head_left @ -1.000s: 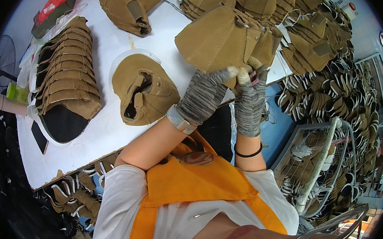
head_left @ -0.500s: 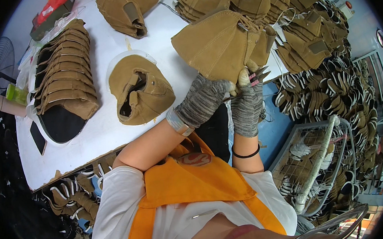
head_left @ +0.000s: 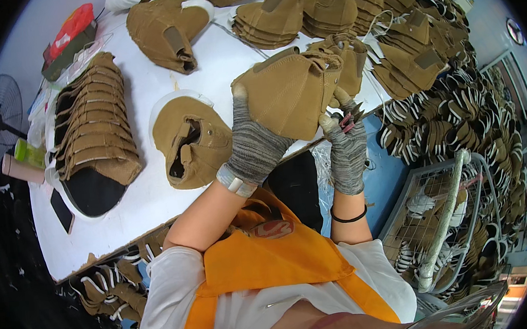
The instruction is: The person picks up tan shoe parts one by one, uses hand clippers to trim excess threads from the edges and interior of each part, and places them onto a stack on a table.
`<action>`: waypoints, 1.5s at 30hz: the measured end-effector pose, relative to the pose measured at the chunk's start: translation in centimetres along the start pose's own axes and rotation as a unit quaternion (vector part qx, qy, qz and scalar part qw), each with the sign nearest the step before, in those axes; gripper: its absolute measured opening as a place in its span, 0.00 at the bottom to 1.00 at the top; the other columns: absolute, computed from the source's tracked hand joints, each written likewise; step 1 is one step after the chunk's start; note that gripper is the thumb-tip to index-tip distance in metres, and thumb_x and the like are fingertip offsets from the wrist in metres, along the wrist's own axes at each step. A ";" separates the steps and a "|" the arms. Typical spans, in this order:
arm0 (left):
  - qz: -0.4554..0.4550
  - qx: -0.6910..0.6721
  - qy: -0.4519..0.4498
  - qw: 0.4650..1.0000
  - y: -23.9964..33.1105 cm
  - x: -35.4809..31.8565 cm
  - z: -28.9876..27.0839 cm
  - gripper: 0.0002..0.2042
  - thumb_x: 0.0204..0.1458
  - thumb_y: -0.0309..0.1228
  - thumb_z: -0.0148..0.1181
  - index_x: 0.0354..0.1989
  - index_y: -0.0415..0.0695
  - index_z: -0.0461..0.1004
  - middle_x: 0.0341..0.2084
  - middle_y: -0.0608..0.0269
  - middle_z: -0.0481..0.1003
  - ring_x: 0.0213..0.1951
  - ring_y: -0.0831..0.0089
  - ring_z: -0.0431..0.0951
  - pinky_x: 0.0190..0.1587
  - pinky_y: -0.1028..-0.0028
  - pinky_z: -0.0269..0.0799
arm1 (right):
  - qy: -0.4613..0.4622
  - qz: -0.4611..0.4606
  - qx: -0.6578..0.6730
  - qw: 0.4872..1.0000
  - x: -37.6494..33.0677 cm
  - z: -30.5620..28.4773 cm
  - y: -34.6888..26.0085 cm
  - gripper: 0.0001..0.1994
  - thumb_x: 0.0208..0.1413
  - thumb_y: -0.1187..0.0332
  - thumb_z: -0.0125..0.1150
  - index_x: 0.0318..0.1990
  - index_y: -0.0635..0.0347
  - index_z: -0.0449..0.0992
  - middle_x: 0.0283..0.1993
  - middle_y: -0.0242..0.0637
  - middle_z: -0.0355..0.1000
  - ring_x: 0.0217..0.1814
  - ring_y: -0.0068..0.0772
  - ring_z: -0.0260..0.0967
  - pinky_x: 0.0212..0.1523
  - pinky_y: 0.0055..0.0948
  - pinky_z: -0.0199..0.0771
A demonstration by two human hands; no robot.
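LEFT HAND MOVED TO OUTER SIDE OF SHOE PIECE; PIECE TURNED

Since the earlier frame the left hand [head_left: 252, 138] has moved from the near edge, beside the right hand [head_left: 346, 146], to the left side of the brown shoe piece [head_left: 289, 92]; the piece has turned, so that a dark patch [head_left: 277, 59] now shows along its top edge; the view has shifted too, and the things on the table sit lower in it.

Grip, left: clasping the shoe piece, thumb up at its upper left corner, palm against its lower left side. Grip, right: fingers curled round small snips [head_left: 347, 122] with pink handles, blades pointing up and to the right; fingertips lie at the lower right edge of the piece; how firmly they pinch it cannot be told.

Location of the piece: held up between the two hands, over the near right part of the white table [head_left: 147, 200]; both hands wear grey knitted gloves with bare fingertips.

Surroundings: a second shoe piece [head_left: 171, 152] with a white rim rests on the table, just beside the left hand; a row of brown pieces [head_left: 96, 124] lies farther left; stacks of like pieces [head_left: 269, 20] stand beyond the held one.
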State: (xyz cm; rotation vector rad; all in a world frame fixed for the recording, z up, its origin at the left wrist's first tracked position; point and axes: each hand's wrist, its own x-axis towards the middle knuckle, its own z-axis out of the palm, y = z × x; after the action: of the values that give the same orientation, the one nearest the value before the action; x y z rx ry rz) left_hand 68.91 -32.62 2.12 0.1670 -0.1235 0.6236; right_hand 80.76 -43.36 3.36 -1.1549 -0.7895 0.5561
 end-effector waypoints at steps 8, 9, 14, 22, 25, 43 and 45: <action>-0.029 0.079 0.023 0.996 -0.1 -0.4 1.5 0.33 0.59 0.51 0.47 0.65 0.41 0.49 0.62 0.49 0.56 0.63 0.56 0.58 0.66 0.57 0.53 | 0.013 -0.014 -0.081 0.997 0.7 -1.0 -1.2 0.27 0.53 0.65 0.64 0.59 0.63 0.65 0.50 0.34 0.66 0.49 0.26 0.64 0.55 0.25 0.65; -0.029 0.081 0.003 0.996 -0.2 -0.4 1.6 0.34 0.59 0.51 0.47 0.65 0.41 0.49 0.62 0.49 0.56 0.63 0.56 0.57 0.66 0.57 0.52 | 0.017 -0.050 -0.135 0.990 0.6 -0.9 -1.3 0.28 0.52 0.63 0.65 0.59 0.63 0.65 0.49 0.33 0.66 0.47 0.25 0.64 0.53 0.24 0.66; 0.022 0.104 -0.015 0.994 -1.5 -0.7 1.6 0.37 0.58 0.55 0.45 0.65 0.38 0.47 0.61 0.46 0.56 0.62 0.54 0.58 0.65 0.56 0.54 | -0.005 -0.128 -0.231 0.964 -0.5 0.2 -1.0 0.41 0.43 0.56 0.73 0.63 0.63 0.59 0.46 0.32 0.63 0.39 0.21 0.61 0.52 0.21 0.68; 0.026 0.115 -0.035 0.992 -1.7 -0.5 3.5 0.37 0.57 0.58 0.42 0.65 0.41 0.49 0.60 0.49 0.58 0.60 0.55 0.61 0.63 0.58 0.58 | 0.001 -0.168 -0.041 0.985 -1.2 3.4 -0.6 0.44 0.40 0.56 0.74 0.62 0.66 0.56 0.58 0.46 0.64 0.56 0.35 0.67 0.54 0.32 0.71; 0.040 0.176 0.019 0.983 -2.2 -0.4 3.8 0.36 0.57 0.58 0.42 0.64 0.41 0.50 0.59 0.49 0.59 0.59 0.56 0.62 0.62 0.58 0.60 | -0.015 -0.174 -0.144 0.974 -0.8 2.7 -1.3 0.43 0.40 0.53 0.73 0.61 0.67 0.59 0.54 0.45 0.68 0.54 0.35 0.69 0.53 0.30 0.71; -0.056 0.067 0.075 0.993 -3.3 -0.6 1.9 0.36 0.54 0.63 0.43 0.60 0.45 0.58 0.46 0.53 0.68 0.48 0.63 0.71 0.54 0.63 0.69 | 0.016 -0.262 -0.411 0.873 0.0 3.3 -3.4 0.28 0.42 0.58 0.70 0.49 0.67 0.72 0.36 0.43 0.76 0.33 0.36 0.75 0.36 0.29 0.77; -0.083 0.084 0.047 0.992 -2.8 -0.8 1.1 0.37 0.53 0.63 0.44 0.61 0.45 0.57 0.50 0.54 0.67 0.51 0.63 0.68 0.57 0.63 0.66 | 0.008 -0.262 -0.418 0.870 0.1 3.1 -3.2 0.29 0.41 0.55 0.70 0.48 0.66 0.73 0.34 0.42 0.75 0.31 0.36 0.75 0.35 0.30 0.77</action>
State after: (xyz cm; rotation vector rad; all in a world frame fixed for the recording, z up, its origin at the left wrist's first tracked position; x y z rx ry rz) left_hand 69.80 -35.51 2.72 0.3065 0.0336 0.4750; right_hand 78.32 -42.51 7.00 -1.6291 -1.3357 -0.3063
